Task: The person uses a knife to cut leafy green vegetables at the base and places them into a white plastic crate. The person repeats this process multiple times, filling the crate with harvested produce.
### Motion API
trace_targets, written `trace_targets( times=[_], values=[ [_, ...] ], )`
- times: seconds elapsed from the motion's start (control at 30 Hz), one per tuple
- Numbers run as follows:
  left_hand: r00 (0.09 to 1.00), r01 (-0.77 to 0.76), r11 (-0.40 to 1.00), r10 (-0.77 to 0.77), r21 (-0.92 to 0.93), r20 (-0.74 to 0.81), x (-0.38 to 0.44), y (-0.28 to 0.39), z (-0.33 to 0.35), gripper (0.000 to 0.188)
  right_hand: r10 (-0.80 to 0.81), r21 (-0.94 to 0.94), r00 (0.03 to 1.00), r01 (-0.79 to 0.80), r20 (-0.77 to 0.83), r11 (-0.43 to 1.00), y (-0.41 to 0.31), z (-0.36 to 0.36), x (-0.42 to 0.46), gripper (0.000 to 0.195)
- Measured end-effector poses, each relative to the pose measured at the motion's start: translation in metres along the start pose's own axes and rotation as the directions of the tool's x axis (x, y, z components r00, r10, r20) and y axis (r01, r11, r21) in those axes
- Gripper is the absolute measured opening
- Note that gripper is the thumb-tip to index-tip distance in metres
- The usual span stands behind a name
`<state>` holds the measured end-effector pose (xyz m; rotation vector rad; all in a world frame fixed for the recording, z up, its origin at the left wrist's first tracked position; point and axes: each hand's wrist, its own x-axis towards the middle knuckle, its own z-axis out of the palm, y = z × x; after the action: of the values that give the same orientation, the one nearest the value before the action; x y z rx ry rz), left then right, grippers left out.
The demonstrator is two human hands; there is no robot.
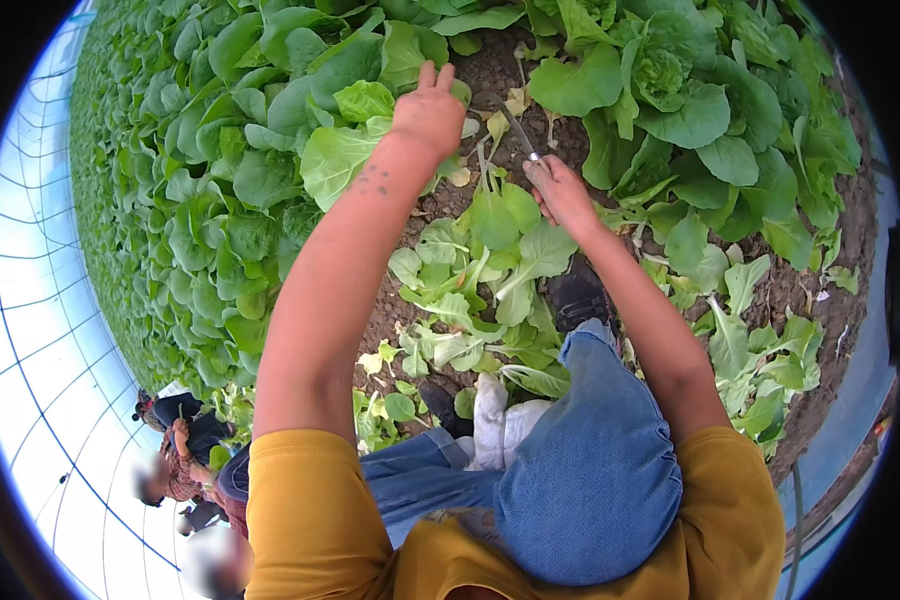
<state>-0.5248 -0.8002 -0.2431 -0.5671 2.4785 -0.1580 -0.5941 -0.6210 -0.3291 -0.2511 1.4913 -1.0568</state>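
Note:
My right hand point(559, 187) grips a knife point(520, 133) by its handle. The narrow blade points up and to the left, over bare soil and yellowed leaves point(515, 105). To its left, my left hand point(429, 112) is at a leafy green plant point(345, 154) on the edge of the dense bed. Two of its fingers stretch forward over a green leaf point(409, 56); the others are hidden, so whether it holds the plant cannot be told. Loose cut leaves point(495, 262) lie on the soil below both hands.
Dense leafy greens point(217, 172) fill the left, and large heads point(667, 97) stand at upper right. More loose leaves point(757, 367) lie at right. My shoe point(579, 296) rests among leaves beside a white padded object point(495, 420). Other people point(187, 450) crouch at lower left.

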Motion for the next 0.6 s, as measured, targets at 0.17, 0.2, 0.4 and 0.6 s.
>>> trace_targets(
  times=[0.17, 0.2, 0.4, 0.6],
  values=[
    [0.999, -0.016, 1.000, 0.016, -0.004, -0.047, -0.024, -0.019, 0.035, 0.023, 0.045, -0.061, 0.999, -0.045, -0.009, 0.997, 0.007, 0.005, 0.025, 0.027],
    [0.993, -0.032, 0.999, 0.027, -0.039, -0.118, -0.027, -0.020, 0.037, 0.022, 0.017, -0.102, 1.000, -0.017, -0.002, 0.995, 0.008, 0.005, 0.031, 0.027],
    [0.990, -0.033, 0.992, 0.016, -0.120, -0.141, -0.027, -0.028, 0.039, 0.022, -0.023, -0.085, 0.994, 0.032, 0.105, 0.996, 0.027, 0.010, 0.065, 0.031],
    [0.993, 0.014, 0.994, -0.026, -0.105, -0.115, -0.027, -0.021, 0.033, 0.021, 0.210, -0.192, 0.962, -0.176, 0.174, 0.965, 0.002, 0.037, 0.079, 0.031]
  ],
)
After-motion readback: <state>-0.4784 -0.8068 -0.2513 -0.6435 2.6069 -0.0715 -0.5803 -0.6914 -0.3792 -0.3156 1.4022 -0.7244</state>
